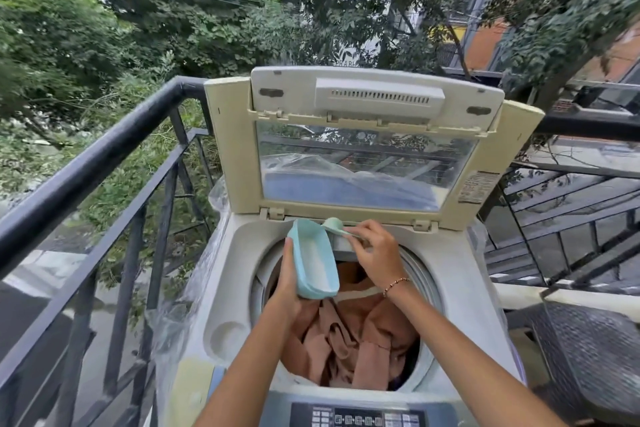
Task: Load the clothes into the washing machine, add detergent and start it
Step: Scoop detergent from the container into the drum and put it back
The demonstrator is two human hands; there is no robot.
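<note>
A top-loading washing machine (225,291) stands on a balcony with its lid (367,149) raised. Pinkish-brown clothes (349,340) fill the drum. My left hand (285,282) grips a light-blue detergent tub (317,260), tilted above the drum's rear, with white powder inside. My right hand (372,250) pinches the handle of a pale-green scoop (334,226), whose bowl hovers at the tub's upper rim near the back edge of the opening. The control panel (360,416) lies at the bottom of the head view.
A black metal railing (104,156) runs along the left and behind the machine. A dark woven chair seat (588,357) sits to the right. Clear plastic wrap (180,305) hangs on the machine's left side. Trees and buildings lie beyond.
</note>
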